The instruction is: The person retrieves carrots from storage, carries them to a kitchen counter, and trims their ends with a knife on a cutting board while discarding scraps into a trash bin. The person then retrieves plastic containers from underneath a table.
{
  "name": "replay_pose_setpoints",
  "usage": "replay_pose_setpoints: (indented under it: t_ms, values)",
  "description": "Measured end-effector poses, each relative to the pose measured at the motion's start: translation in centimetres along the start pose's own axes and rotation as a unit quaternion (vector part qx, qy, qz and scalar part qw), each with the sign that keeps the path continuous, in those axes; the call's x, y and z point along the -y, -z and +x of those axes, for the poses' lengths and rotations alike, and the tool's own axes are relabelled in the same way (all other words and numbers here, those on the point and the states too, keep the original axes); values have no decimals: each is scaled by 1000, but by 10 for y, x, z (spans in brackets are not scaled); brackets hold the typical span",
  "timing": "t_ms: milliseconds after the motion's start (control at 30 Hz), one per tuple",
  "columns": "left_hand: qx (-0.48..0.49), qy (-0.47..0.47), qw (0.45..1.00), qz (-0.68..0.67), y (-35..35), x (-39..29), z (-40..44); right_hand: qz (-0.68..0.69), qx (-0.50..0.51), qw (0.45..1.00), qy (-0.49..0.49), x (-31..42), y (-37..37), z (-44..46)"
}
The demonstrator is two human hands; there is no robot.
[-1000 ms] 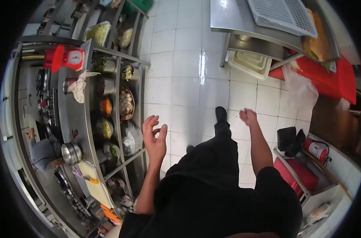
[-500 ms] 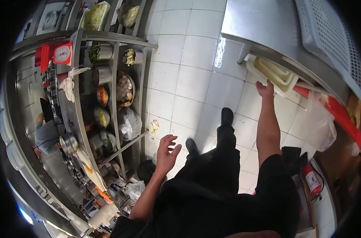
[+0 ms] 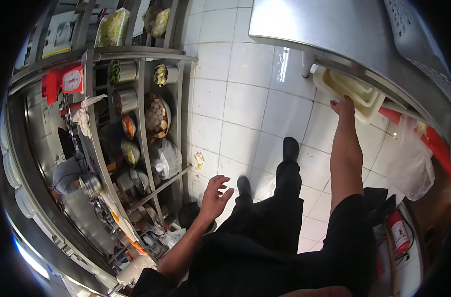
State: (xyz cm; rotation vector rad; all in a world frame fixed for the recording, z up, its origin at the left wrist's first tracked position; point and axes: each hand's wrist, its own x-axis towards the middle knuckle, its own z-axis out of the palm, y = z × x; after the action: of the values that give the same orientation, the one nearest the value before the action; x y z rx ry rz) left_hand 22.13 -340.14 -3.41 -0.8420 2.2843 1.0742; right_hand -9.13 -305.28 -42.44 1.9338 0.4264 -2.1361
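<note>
My right hand [image 3: 343, 106] is stretched out low on the right, at the near rim of a stack of cream plastic tubs [image 3: 325, 85] under the steel table. Its fingers are slightly bent and apart from the thumb; whether they touch the rim I cannot tell. My left hand [image 3: 216, 199] hangs in the air above the floor, fingers loosely bent and apart, with nothing in it. Nearest to it, on the left, is the steel shelf rack [image 3: 145, 114].
The steel table [image 3: 304, 24] bears a white perforated basket [image 3: 418, 32]. A clear plastic bag [image 3: 408, 163] and a fire extinguisher [image 3: 399, 232] are at right. The rack holds a bowl of eggs [image 3: 156, 116], food pots and a red scale [image 3: 71, 80]. Another person [image 3: 67, 178] is beyond the rack.
My right hand has moved to the near rim of the tubs and its fingers are more bent. My left hand has shifted slightly right and down in view, still loosely open.
</note>
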Motion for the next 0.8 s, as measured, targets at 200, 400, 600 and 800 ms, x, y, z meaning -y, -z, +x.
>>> replay_pose_setpoints:
  t_ms: [200, 400, 600, 800]
  values:
    - [18, -34, 999, 23, -7, -4, 31, 2, -11, 1000, 21, -12, 11, -2]
    - [77, -76, 994, -35, -40, -20, 80, 31, -8, 996, 79, -27, 26, -51]
    - [163, 5, 972, -171, -132, -60, 168, 108, 163, 976, 92, -50, 78, -87]
    - [177, 182, 917, -308, -208, -67, 235, 80, 31, 995, 49, -50, 97, -146]
